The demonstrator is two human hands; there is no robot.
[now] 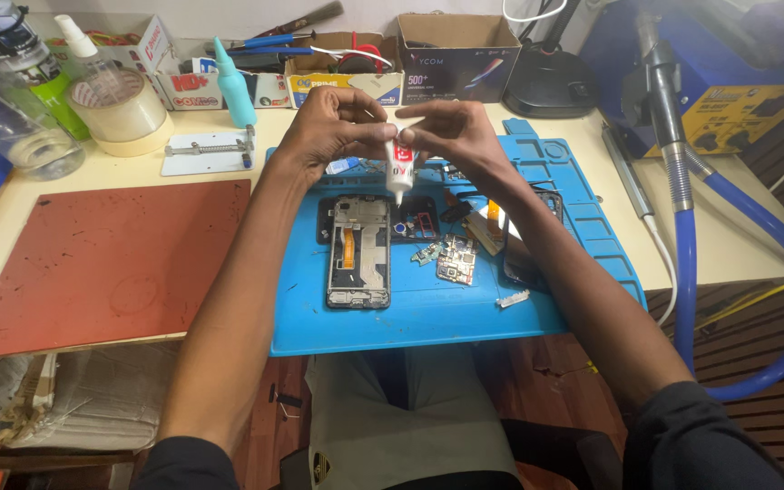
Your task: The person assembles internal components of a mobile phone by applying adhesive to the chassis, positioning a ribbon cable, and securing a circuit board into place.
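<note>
Head view, looking down at desk (737, 245). Both hands raised together over the top edge of the blue work mat (428, 308), fingertips meeting on a small white glue tube (400, 168). Left hand (333, 127) pinches the tube's upper part w/ thumb + fingers; right hand (455, 132) closes on it from the other side, fingers at the top end. Tube hangs roughly upright, nozzle down, tip just above the mat, above and between the open phone frame (357, 252) and a dark phone part (415, 220) beside it. Frame lies flat on mat, back off, orange flex strip visible inside. Right of it: small circuit board (455, 261) and loose bits, near but apart from frame; a small silver piece (513, 298) lower on mat. Another dark phone body (528, 254) partly hidden under right forearm. Left of mat: red-brown pad (111, 263), touching or just beside mat edge, cannot tell which. Behind pad: white metal holder plate (206, 152), roll of clear tape (120, 109), teal squeeze bottle (233, 86), clear bottle (11, 127) at far left. Back row: cardboard boxes (451, 54) w/ tools. Right side: blue hose (764, 263) curving off desk edge, yellow/blue station (746, 100) behind it, black round lamp base (551, 82). Person's lap and dark sleeves at bottom of view.
</note>
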